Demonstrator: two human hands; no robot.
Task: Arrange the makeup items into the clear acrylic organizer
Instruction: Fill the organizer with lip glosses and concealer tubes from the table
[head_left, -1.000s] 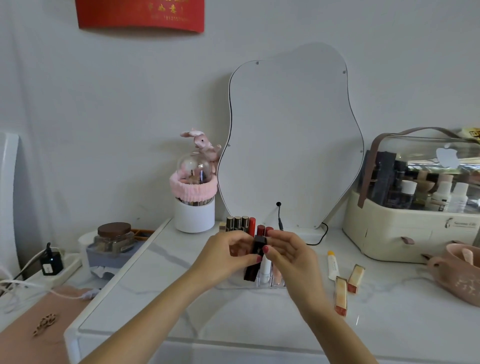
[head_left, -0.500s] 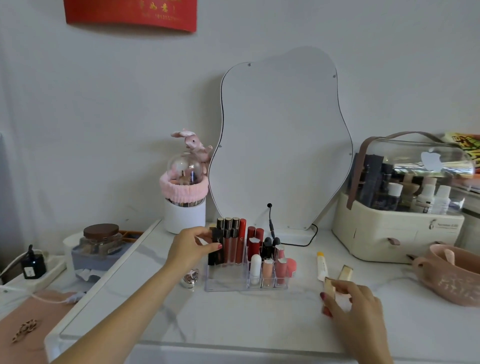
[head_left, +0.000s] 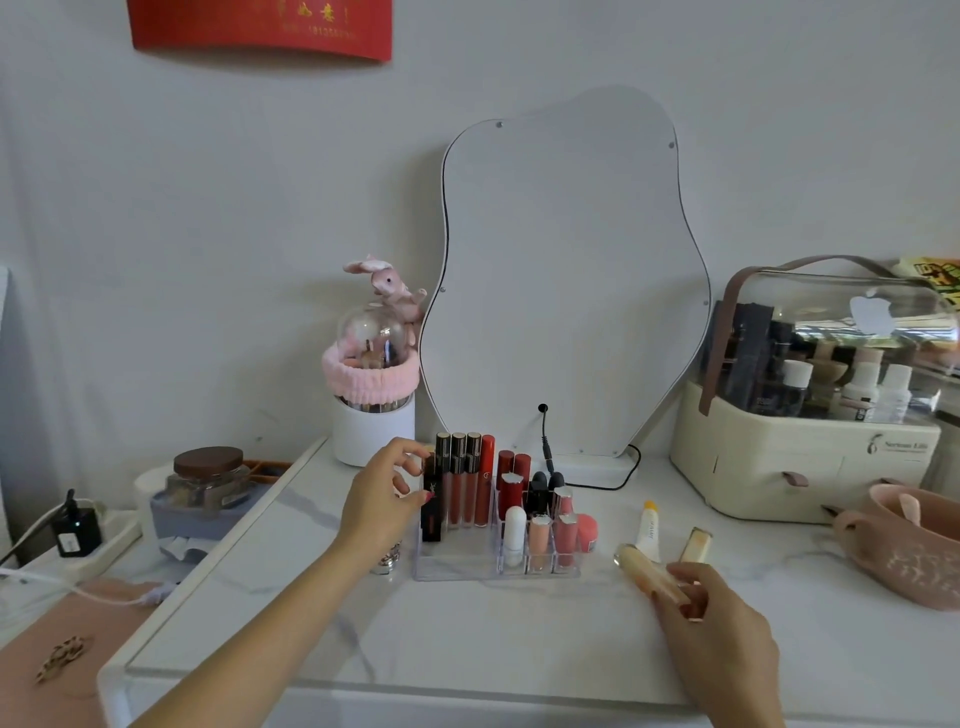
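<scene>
Clear acrylic organizer (head_left: 452, 564) upright on table, lipsticks (head_left: 470, 480) standing inside; cream tube (head_left: 652, 574) tilted.

Soft, even daylight fills the scene, moderately bright and slightly cool, with no harsh shadows. The hands cast only faint, diffuse shadows on the marble desk (head_left: 519, 639). Bright reflections streak the clear lid of the cosmetic case (head_left: 852, 322) at the desk's right edge. The wide-angle lens bends the desk's front edge and the wall's sides. Fine detail is slightly soft throughout.
</scene>
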